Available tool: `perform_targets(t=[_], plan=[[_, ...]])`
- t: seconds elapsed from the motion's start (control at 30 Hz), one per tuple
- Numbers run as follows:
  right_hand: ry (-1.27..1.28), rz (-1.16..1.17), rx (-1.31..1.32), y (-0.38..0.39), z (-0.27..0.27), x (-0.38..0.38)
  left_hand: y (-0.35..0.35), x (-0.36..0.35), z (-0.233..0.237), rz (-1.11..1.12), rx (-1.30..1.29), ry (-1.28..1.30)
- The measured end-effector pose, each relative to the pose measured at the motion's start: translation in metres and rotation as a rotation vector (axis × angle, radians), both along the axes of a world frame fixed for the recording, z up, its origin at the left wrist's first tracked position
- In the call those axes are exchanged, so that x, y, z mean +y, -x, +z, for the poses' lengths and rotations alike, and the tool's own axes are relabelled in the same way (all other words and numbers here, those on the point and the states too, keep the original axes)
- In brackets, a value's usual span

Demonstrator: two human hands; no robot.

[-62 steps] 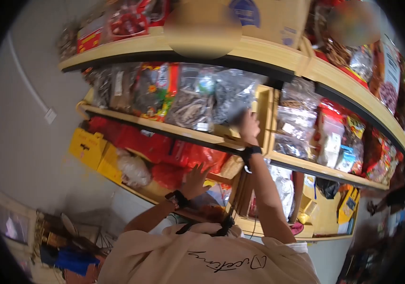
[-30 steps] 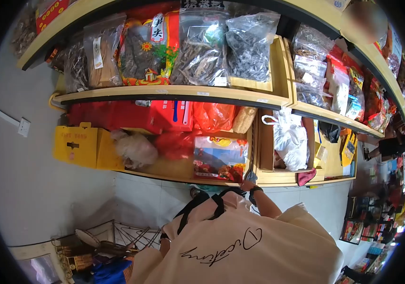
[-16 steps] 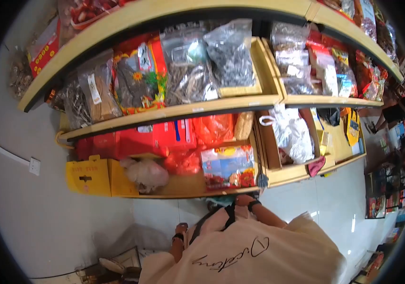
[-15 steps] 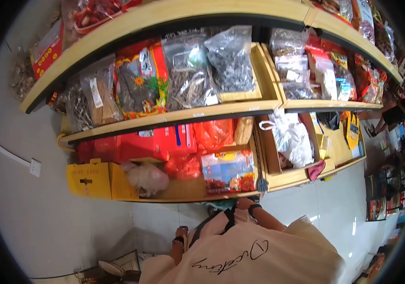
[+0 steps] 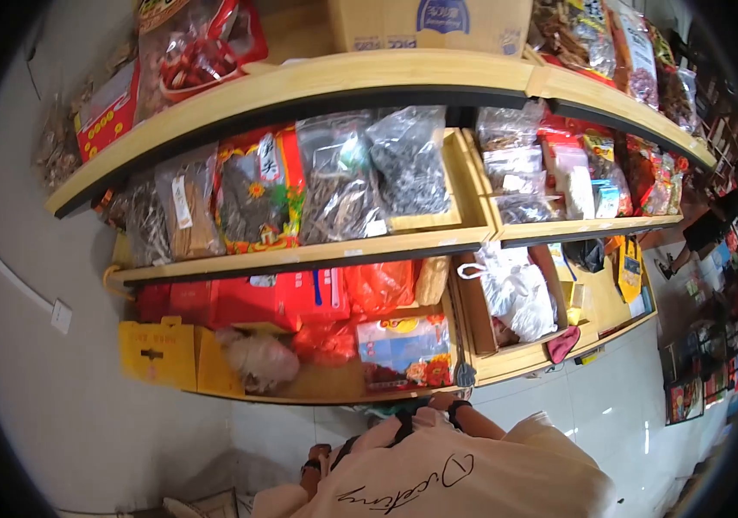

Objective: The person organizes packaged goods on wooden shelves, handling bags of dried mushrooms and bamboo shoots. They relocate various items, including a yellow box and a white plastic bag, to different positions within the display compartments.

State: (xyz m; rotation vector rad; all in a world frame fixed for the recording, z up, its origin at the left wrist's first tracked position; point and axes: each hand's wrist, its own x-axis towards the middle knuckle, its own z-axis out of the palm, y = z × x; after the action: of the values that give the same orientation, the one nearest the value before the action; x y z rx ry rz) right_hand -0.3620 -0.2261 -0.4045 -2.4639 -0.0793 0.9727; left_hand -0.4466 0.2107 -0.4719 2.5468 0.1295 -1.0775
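Both hands have dropped from the shelves to the shirt front and are well apart. The left hand (image 5: 316, 452) hangs low. The printed packet (image 5: 403, 350) stands on the bottom shelf (image 5: 300, 399), with the right hand (image 5: 441, 401) just below it. I cannot tell either hand's grip.

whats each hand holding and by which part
Cannot tell: the right hand and left hand are mostly hidden behind the beige shirt, fingers out of sight.
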Motion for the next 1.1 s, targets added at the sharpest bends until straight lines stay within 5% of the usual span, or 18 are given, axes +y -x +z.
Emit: perform_targets(t=[0.13,0.2,0.27,0.3,0.4,0.43,0.47,0.5,0.53,0.57,0.6,0.67,0.77,0.87,0.9,0.93,1.0,1.1], plan=[[-0.076,-0.005,0.014,-0.012,0.026,-0.001,-0.001,0.004,0.017,-0.042,-0.017,0.166],[-0.089,-0.034,-0.098,-0.023,0.022,-0.001,-0.010,0.000,0.008,0.134,-0.104,0.257],[-0.096,-0.099,-0.092,-0.042,0.014,-0.010,-0.010,0.004,-0.008,-0.221,-0.197,0.090],[-0.100,-0.165,-0.072,-0.046,0.008,-0.013,-0.014,0.000,-0.024,-0.235,-0.041,-0.039],[-0.133,-0.423,-0.135,-0.053,0.000,-0.024,-0.001,-0.008,0.023,0.216,-0.243,0.297],[-0.172,-0.531,-0.240,-0.050,0.004,-0.023,0.000,-0.005,0.022,0.208,-0.172,0.241],[-0.335,-0.879,-0.419,-0.048,0.018,-0.017,-0.011,-0.009,0.013,0.199,-0.117,0.197],[-0.292,-0.955,-0.554,-0.053,0.012,-0.018,-0.018,-0.031,0.059,0.394,-0.057,0.131],[-0.246,-1.029,-0.676,-0.048,-0.001,-0.016,-0.017,-0.024,0.040,0.370,-0.040,0.129],[-0.130,-0.970,-0.449,-0.042,0.045,-0.013,-0.011,-0.024,0.046,0.427,-0.044,0.163],[-0.050,-0.611,-0.392,-0.033,0.048,-0.014,-0.008,-0.027,0.054,0.485,-0.051,0.200],[0.011,-0.086,-0.236,-0.025,0.044,-0.018,-0.002,0.001,0.000,0.145,-0.066,0.195],[0.038,0.320,0.006,0.001,0.010,-0.005,0.019,-0.004,0.031,0.159,-0.090,0.196],[-0.098,0.234,-0.029,0.015,-0.029,-0.002,0.005,-0.012,0.033,0.146,-0.170,0.271],[-0.039,0.326,0.053,0.008,-0.019,0.001,0.003,-0.009,-0.005,0.089,-0.079,0.145],[-0.030,0.042,-0.010,0.010,-0.021,-0.002,0.000,-0.008,-0.034,0.017,0.016,0.022],[-0.051,0.025,-0.056,0.000,-0.030,-0.007,-0.003,-0.007,0.011,-0.200,-0.116,0.029],[-0.058,-0.123,-0.021,-0.006,-0.012,-0.011,-0.004,-0.013,0.029,0.200,-0.028,0.150]])
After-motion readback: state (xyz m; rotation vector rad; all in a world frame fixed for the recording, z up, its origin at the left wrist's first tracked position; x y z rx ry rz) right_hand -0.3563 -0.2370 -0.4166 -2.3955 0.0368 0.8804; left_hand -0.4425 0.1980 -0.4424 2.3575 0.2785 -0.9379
